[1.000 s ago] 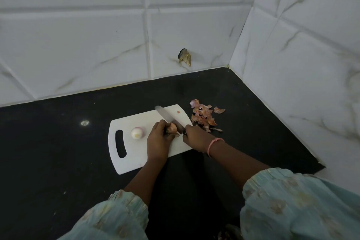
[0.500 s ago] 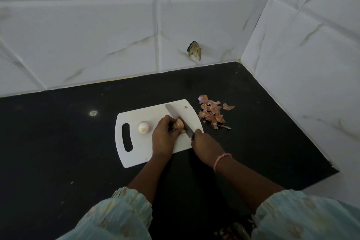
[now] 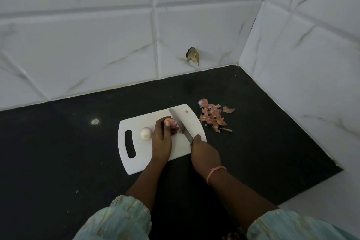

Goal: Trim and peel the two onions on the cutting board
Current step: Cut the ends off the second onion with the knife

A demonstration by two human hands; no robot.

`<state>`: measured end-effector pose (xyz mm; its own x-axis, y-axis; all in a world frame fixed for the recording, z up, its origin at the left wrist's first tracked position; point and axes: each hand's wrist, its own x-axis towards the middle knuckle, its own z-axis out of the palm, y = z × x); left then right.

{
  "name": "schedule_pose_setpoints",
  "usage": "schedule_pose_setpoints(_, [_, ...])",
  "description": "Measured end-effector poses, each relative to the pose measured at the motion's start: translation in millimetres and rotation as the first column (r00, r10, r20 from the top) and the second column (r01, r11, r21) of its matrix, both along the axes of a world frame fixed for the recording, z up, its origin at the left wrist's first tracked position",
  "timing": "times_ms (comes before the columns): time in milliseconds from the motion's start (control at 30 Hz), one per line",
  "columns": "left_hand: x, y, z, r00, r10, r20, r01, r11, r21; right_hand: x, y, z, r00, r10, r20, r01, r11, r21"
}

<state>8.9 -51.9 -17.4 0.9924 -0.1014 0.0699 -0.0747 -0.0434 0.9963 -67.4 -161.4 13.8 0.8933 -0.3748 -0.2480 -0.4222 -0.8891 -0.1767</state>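
A white cutting board (image 3: 136,161) with a slot handle lies on the black counter. A peeled pale onion (image 3: 145,133) sits on it near the handle. My left hand (image 3: 162,138) grips a second, pinkish onion (image 3: 171,122) against the board. My right hand (image 3: 204,155) holds a knife (image 3: 180,125) by its hidden handle. The blade lies along the right side of that onion, tip pointing away from me.
A heap of reddish onion skins (image 3: 213,118) lies on the counter just right of the board. A small skin scrap (image 3: 186,111) rests on the board's far corner. White marble-tile walls close the back and right sides, with a chipped spot (image 3: 192,55) on the back wall.
The view has shifted, so board and hands sit further right. My right hand has drawn back toward me, and the blade now lies on the onion's right side, not across it.
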Motion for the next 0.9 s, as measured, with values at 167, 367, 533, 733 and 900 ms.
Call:
schedule_pose_setpoints(167, [0, -1, 3, 0.999, -0.031, 0.011, 0.032, 0.994, -0.108, -4, -20, 7, 0.983, -0.162, 0.082, 0.155, 0.984, 0.084])
schedule_pose_setpoints(367, [0, 0, 2, 0.995, -0.057, -0.077, 0.045, 0.988, -0.147, -3, -37, 7, 0.901, -0.228, 0.369, 0.202, 0.973, 0.108])
schedule_pose_setpoints(533, [2, 1, 1, 0.992, -0.064, -0.106, 0.047, 0.987, -0.156, 0, -32, -9, 0.912, -0.109, 0.396, 0.065, 0.990, 0.124])
schedule_pose_setpoints(733, [0, 4, 3, 0.992, -0.101, -0.076, 0.093, 0.990, -0.103, -1, -24, -18, 0.931, -0.020, 0.365, 0.005, 0.999, 0.043])
schedule_pose_setpoints(900, [1, 4, 4, 0.990, -0.105, -0.095, 0.096, 0.991, -0.094, 0, -27, -17, 0.915, 0.031, 0.402, -0.046, 0.999, 0.027])
